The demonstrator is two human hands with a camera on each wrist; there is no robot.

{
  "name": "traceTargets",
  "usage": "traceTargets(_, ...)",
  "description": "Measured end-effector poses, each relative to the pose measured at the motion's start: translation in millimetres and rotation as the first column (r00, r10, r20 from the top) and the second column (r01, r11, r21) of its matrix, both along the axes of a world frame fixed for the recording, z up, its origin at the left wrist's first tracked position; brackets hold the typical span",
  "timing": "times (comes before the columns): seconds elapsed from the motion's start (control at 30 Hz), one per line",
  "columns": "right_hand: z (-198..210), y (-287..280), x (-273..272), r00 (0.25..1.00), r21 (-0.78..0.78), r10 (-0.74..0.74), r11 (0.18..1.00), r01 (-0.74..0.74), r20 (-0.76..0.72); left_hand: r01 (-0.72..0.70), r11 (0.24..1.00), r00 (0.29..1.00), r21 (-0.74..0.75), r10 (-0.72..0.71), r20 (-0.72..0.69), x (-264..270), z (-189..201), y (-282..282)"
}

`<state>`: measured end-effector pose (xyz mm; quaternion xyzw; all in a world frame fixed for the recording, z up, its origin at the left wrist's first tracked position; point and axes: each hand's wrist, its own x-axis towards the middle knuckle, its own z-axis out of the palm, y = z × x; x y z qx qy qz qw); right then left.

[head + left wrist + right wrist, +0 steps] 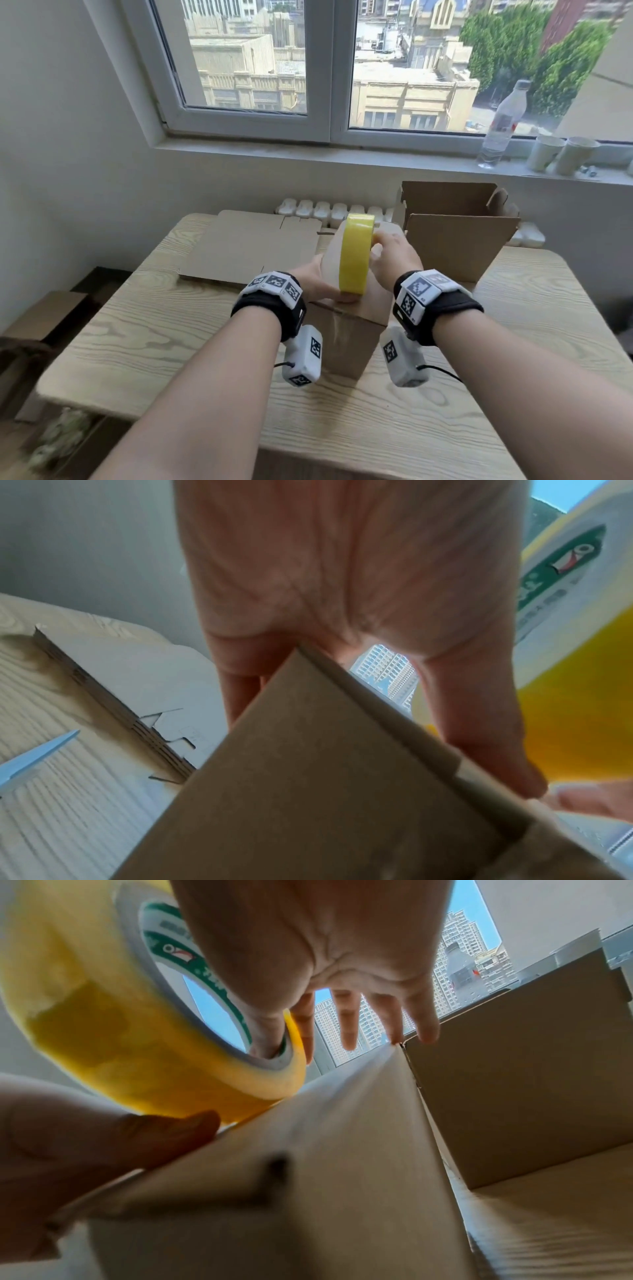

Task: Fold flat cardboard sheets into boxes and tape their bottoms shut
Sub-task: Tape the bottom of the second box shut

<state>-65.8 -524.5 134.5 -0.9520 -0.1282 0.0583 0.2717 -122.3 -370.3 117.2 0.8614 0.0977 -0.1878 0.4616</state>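
Note:
A brown cardboard box [346, 342] stands mid-table with its closed flaps facing up. On top of it a yellow tape roll [356, 253] stands on edge. My right hand [390, 253] pinches the roll, the thumb inside the core [267, 1039] and the forefinger outside, while the other fingers spread straight. My left hand [318, 277] lies against the box's left side with straight fingers. Its thumb [103, 1145] presses down on the top face at the foot of the roll, near the front edge. The left wrist view shows the box corner [325, 791] and the roll [582, 710] beside the thumb.
A stack of flat cardboard sheets [246, 250] lies at the table's back left. An open folded box [459, 233] stands at the back right. A blue blade [34, 756] rests on the wooden table [171, 342]. A water bottle [503, 123] and paper cups [561, 154] stand on the sill.

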Motion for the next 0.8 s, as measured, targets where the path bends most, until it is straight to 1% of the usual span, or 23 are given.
traceTargets(0.13, 3, -2, -1, 1.000, -0.024, -0.016, 1.000, 0.016, -0.004, -0.049, 0.999, 0.997, 0.008, 0.050, -0.056, 4, -2, -3)
traceTargets(0.2, 4, -3, -2, 1.000, -0.063, -0.023, 0.998, 0.023, -0.002, -0.047, 0.999, 0.998, 0.026, 0.048, -0.045, 4, -2, -3)
traceTargets(0.37, 12, -5, -8, 1.000, -0.056, -0.012, 0.998, 0.012, -0.002, -0.003, 1.000, 1.000, 0.031, 0.003, -0.005, -3, 9, -3)
traceTargets(0.47, 17, -5, -15, 1.000, -0.055, -0.023, 0.998, 0.023, -0.006, 0.026, 0.999, 1.000, 0.045, -0.026, -0.018, -6, 15, -1)
traceTargets(0.57, 23, -6, -23, 0.998, -0.073, -0.059, 0.996, 0.059, 0.004, 0.073, 0.993, 0.996, 0.094, -0.068, -0.053, -7, 22, 4)
traceTargets(0.8, 34, -5, -53, 0.977, -0.133, -0.211, 0.968, 0.212, 0.020, 0.150, 0.962, 0.988, 0.227, -0.154, -0.001, -18, 38, 7)
